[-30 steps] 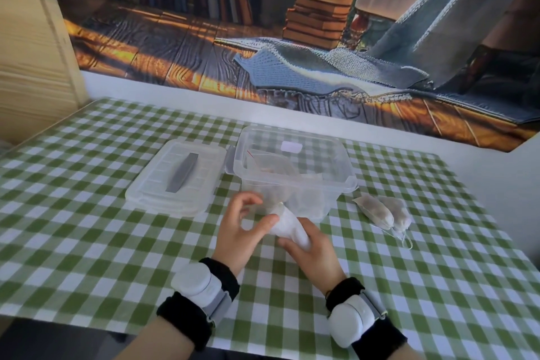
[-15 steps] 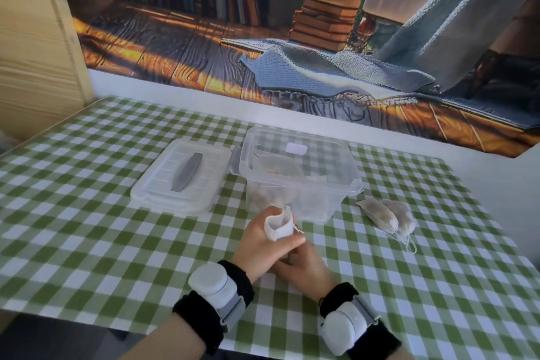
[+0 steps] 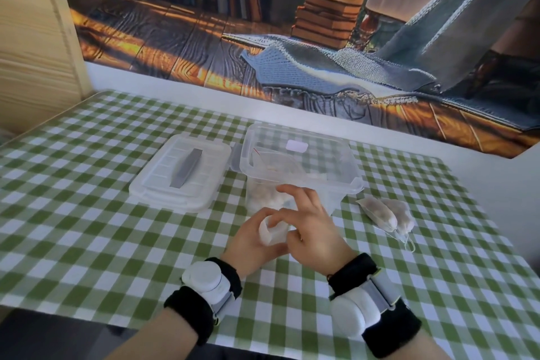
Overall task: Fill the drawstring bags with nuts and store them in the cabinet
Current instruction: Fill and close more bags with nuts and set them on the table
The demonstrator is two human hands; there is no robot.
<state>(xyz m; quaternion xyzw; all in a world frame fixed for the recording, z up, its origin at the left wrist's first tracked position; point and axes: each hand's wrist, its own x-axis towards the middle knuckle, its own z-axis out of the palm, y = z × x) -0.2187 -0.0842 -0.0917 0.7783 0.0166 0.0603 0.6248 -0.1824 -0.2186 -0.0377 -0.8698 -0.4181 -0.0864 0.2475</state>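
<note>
My left hand [image 3: 251, 242] grips a small white drawstring bag [image 3: 271, 232] just in front of the clear plastic tub [image 3: 301, 166], which holds nuts at its bottom. My right hand [image 3: 312, 225] is at the bag's mouth, thumb and forefinger pinching its edge, the other fingers spread upward. Two filled drawstring bags [image 3: 388, 213] lie side by side on the checked tablecloth to the right of the tub, strings trailing toward me.
The tub's clear lid [image 3: 181, 175] with a grey handle lies flat to the left of the tub. A light wooden cabinet [image 3: 35, 47] stands at the table's far left. A printed backdrop hangs behind the table [image 3: 87, 228].
The bag passed from my right hand into my left hand's grip. My right hand came up from under it to the bag's mouth and spread its fingers.
</note>
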